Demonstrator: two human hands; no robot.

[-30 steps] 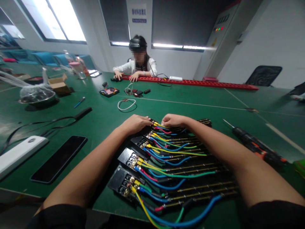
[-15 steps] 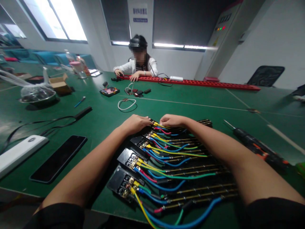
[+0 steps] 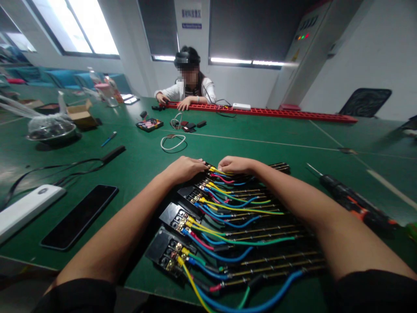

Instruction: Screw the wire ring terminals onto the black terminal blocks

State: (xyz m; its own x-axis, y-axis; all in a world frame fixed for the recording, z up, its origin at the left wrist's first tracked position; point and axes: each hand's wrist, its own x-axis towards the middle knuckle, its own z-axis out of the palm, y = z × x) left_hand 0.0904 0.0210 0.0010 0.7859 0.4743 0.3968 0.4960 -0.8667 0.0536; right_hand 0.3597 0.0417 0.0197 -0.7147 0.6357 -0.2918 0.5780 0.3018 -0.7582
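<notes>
Several black terminal blocks (image 3: 163, 248) lie in a row in front of me, each joined to black strips with brass-coloured rails (image 3: 270, 266). Yellow, blue (image 3: 243, 254), green and red wires with crimped lugs run from their screws to the rails. At the far end of the row, my left hand (image 3: 186, 168) is closed around the farthest terminal block (image 3: 208, 166), which its fingers partly cover. Just to the right, my right hand (image 3: 235, 164) is curled with its fingers pinched at a yellow-lugged wire (image 3: 219, 171). Its fingertips are partly hidden.
A black-and-orange power screwdriver (image 3: 353, 198) lies at the right. Left are a phone (image 3: 80, 217), a white power bank (image 3: 31, 211) and a bagged bowl (image 3: 52, 128). A white cable loop (image 3: 173, 142) lies ahead. Across the table a person (image 3: 187, 89) touches a long red rail (image 3: 276, 113).
Both my hands stay in place at the farthest terminal block. The view shifts very slightly; the person opposite leans a little to the left.
</notes>
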